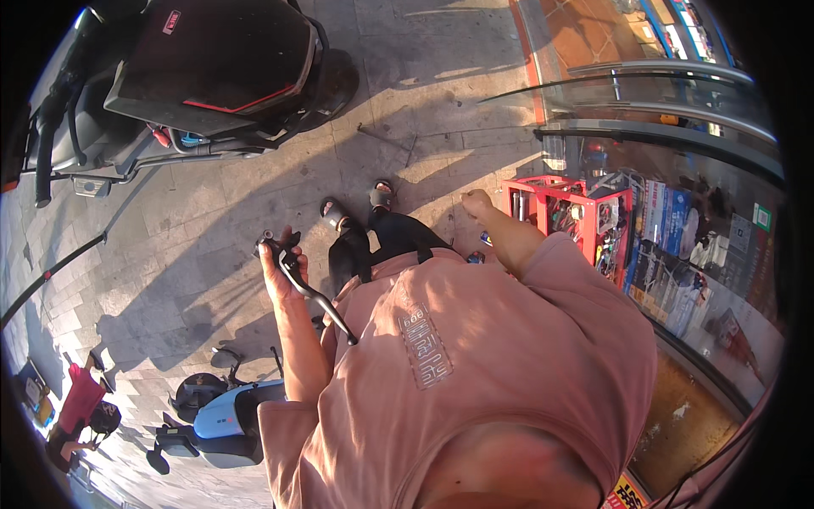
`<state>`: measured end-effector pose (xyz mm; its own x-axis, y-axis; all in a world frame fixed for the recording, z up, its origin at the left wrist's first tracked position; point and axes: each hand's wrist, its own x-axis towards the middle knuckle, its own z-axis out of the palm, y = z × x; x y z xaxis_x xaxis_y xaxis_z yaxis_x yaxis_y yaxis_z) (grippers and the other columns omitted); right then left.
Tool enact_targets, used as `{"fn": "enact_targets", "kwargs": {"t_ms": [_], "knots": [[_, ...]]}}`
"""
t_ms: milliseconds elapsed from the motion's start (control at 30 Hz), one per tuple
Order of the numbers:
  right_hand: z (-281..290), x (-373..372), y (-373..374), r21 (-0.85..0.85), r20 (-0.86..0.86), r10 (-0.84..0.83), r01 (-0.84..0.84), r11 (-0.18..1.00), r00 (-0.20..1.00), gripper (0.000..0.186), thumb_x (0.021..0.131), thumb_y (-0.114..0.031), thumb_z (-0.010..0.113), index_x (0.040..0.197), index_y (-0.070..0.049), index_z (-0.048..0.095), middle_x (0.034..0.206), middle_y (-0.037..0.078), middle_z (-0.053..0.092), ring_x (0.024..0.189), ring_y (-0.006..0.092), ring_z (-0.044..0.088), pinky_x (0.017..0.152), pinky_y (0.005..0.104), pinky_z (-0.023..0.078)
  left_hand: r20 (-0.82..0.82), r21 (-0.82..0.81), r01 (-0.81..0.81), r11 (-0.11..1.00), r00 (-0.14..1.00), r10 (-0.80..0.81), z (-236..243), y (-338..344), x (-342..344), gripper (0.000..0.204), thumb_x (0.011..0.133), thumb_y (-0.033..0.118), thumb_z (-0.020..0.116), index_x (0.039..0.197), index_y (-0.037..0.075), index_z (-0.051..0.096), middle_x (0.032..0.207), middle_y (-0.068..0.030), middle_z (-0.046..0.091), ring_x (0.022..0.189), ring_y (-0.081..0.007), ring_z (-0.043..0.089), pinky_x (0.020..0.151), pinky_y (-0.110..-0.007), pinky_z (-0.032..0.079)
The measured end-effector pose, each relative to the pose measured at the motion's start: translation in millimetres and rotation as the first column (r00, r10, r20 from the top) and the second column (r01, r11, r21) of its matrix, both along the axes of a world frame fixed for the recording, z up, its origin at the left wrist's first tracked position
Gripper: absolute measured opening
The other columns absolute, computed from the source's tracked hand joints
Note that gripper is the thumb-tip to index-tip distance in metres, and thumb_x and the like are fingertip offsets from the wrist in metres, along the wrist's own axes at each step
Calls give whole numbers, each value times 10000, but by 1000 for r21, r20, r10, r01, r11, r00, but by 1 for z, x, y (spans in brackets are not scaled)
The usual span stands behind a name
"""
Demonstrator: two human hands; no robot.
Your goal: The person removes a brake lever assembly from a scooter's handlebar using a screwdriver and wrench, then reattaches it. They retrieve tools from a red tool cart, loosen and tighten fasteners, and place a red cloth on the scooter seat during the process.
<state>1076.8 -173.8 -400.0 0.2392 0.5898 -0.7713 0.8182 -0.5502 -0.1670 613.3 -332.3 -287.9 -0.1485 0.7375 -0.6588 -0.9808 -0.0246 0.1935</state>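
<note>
Left of centre in the head view, we see our L hand wrapped round the mount end of a black lever, prob. a handlebar type, w/ its curved blade running down-right so the tip sits agst. our pink shirt in the pic; can't tell if it's touching the cloth. Our R hand, just R of top centre, is curled in a loose fist; whether anything's inside it we can't tell. It's held near the L side of a red rack, which is filled w/ small mixed goods, too small to ID.

Betw. our hands, dark trousers & open-toed sandals show, feet on grey paving w/ long shadows across it. Upper L: big black scooter w/ red trim, well apart from us. Lower L: light-blue scooter, partly hidden by our shirt & arm; farther L, a person in a red top, seen small. R side: packaged goods beyond the rack; upper R, steel rails & glass, bent by the lens.
</note>
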Motion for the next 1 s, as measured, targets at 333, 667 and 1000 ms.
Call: {"fn": "enact_targets", "kwargs": {"t_ms": [333, 667, 1000], "knots": [[18, -1, -142, -139, -182, -350, 328, 934, 919, 289, 873, -282, 588, 943, -13, 667, 705, 81, 631, 573, 156, 589, 532, 310, 484, -136, -2, 293, 956, 947, -290, 2, 56, -12, 585, 844, 457, 656, 1261, 82, 489, 1260, -168, 543, 750, -212, 646, 577, -314, 587], [-75, 16, -55, -24, -277, -416, 426, 904, 866, 273, 827, -301, 625, 972, -82, 697, 913, 128, 694, 873, 294, 656, 786, 380, 499, -48, 6, 550, 835, 835, -549, -15, 112, 48, 529, 796, 430, 718, 1176, 91, 577, 1328, -169, 493, 779, -233, 650, 573, -338, 560], [-267, 142, 209, 148, -107, -134, 149, 978, 985, 230, 836, -291, 615, 928, -85, 658, 910, 128, 683, 889, 289, 652, 768, 365, 504, 28, -17, 480, 877, 877, -480, -121, 215, 194, 487, 764, 339, 767, 1075, 54, 523, 1372, -189, 440, 703, -286, 652, 520, -395, 547]]}}
